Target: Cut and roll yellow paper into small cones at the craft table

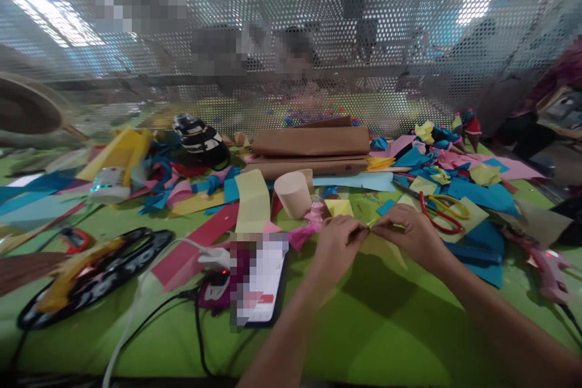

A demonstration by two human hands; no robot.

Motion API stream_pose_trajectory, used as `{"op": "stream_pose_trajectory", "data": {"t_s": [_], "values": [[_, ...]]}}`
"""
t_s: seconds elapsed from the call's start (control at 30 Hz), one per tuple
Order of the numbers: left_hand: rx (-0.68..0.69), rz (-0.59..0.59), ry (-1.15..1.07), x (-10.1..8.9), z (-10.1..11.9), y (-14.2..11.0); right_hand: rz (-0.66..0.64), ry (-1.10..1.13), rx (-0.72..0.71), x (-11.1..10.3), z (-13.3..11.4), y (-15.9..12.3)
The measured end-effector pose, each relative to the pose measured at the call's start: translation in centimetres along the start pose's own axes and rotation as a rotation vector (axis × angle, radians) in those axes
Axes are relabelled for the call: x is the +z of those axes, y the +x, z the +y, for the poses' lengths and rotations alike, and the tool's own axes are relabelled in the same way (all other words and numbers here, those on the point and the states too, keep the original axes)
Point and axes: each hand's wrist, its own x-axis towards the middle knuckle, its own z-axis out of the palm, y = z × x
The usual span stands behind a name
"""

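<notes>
My left hand [337, 244] and my right hand [411, 236] meet above the green table, fingertips pinched close together. Between them they grip a piece of thin yellow paper [387, 250], part of which hangs below the fingers. Just behind my left hand are a crumpled pink paper piece [309, 227] and a pale cylinder [292, 195]. Scissors [443, 215] with red and yellow handles lie beyond my right hand, on coloured paper. To its right is a pink glue gun [545, 270].
A phone [270, 285] and a power strip [216, 291] with cables lie left of my arms. Another person's hand [27, 270] is near a yellow glue gun [75, 276]. Folded brown paper [313, 144] and coloured scraps [473, 194] lie before a perforated metal screen [336, 54].
</notes>
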Motion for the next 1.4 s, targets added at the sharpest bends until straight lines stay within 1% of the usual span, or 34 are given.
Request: {"op": "stream_pose_trajectory", "data": {"t_s": [0.07,0.13,0.2,0.3,0.33,0.4,0.5,0.53,0.6,0.67,0.73,0.87,0.93,1.03,1.2,1.27,1.4], "values": [[-0.027,0.031,-0.021,0.0,-0.2,0.0,0.02,0.036,0.074,0.0,0.1,0.0],[-0.043,0.042,-0.031,0.0,-0.3,0.0,0.035,0.06,0.117,-0.1,0.2,0.0],[-0.038,0.021,-0.036,0.0,-0.3,0.0,0.027,0.058,0.111,0.0,0.2,0.0],[-0.032,-0.007,-0.074,0.1,-0.4,0.0,-0.01,0.023,0.051,0.2,0.0,0.0],[-0.047,-0.003,-0.107,0.2,-0.5,0.0,-0.003,0.016,0.028,0.2,-0.1,-0.1],[-0.106,0.047,-0.181,0.3,-0.6,0.1,0.071,0.013,-0.012,-0.1,-0.3,-0.1],[-0.207,0.174,-0.274,0.4,-0.8,0.1,0.258,0.005,-0.052,-0.7,-0.6,-0.1],[-0.236,0.205,-0.296,0.5,-0.7,0.1,0.303,-0.01,-0.069,-0.8,-0.6,-0.2],[-0.288,0.235,-0.345,0.6,-0.6,0.1,0.342,-0.062,-0.116,-0.6,-0.7,-0.3],[-0.332,0.246,-0.401,0.8,-0.4,0.1,0.344,-0.128,-0.159,0.0,-0.6,-0.4],[-0.362,0.246,-0.461,1.0,-0.3,0.1,0.346,-0.189,-0.169,0.6,-0.5,-0.4],[-0.407,0.247,-0.552,1.3,-0.5,0.1,0.346,-0.21,-0.111,1.3,-0.2,-0.5],[-0.409,0.275,-0.533,1.4,-0.7,0.1,0.358,-0.187,-0.089,1.4,-0.1,-0.6],[-0.359,0.332,-0.433,1.4,-0.8,0.1,0.344,-0.087,-0.053,1.5,-0.1,-0.6],[-0.277,0.352,-0.359,1.6,-0.7,-0.1,0.208,0.249,0.093,2.0,-0.5,-0.7],[-0.263,0.354,-0.357,1.7,-0.7,-0.1,0.195,0.296,0.131,2.3,-0.6,-0.7],[-0.262,0.342,-0.391,1.9,-0.9,-0.1,0.175,0.316,0.171,2.3,-0.6,-0.6]]}}
